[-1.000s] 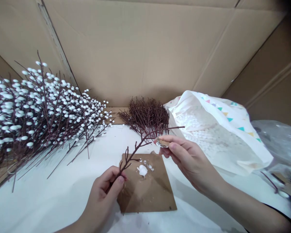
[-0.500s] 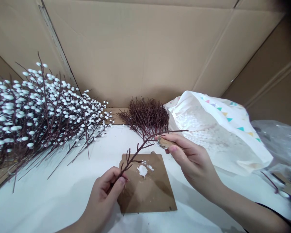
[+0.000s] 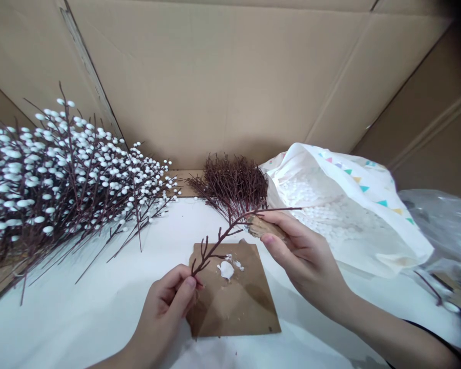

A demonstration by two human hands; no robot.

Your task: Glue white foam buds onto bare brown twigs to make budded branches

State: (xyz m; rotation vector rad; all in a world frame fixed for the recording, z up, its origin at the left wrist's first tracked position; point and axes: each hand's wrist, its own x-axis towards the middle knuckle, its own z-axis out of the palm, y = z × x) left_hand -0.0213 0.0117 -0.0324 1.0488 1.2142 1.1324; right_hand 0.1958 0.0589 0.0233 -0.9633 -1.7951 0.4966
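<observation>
In the head view, we see that over the last second the branch [image 3: 223, 234] has slid slightly rightward in the frame and the tan piece [image 3: 267, 229] has turned to show more of its flat side, close beside the branch's upper twigs; we judge from this that the work is now at that far stretch. The branch slants across the centre, from lower left towards the right. Our left hand [image 3: 171, 297], low and left of centre, has its grip closed around the branch's lower end; our right hand [image 3: 309, 256], right of centre, pinches the tan piece, though we cannot tell whether it touches the branch. The branch is thin, dark brown and knobbly, with short side shoots; the tan piece looks stiff, like wood or card, with a rough, whitish end. Below centre, a flat brown card [image 3: 238, 310] carries a smooth white blob [image 3: 225, 270], perhaps glue, on the pale tabletop [image 3: 80, 307]. Bare twigs [image 3: 234, 182] bristle at mid-frame, branches with glossy white oval buds [image 3: 80, 164] fill the left, and a soft white bag [image 3: 372, 230] with coloured triangles gapes at right.
</observation>
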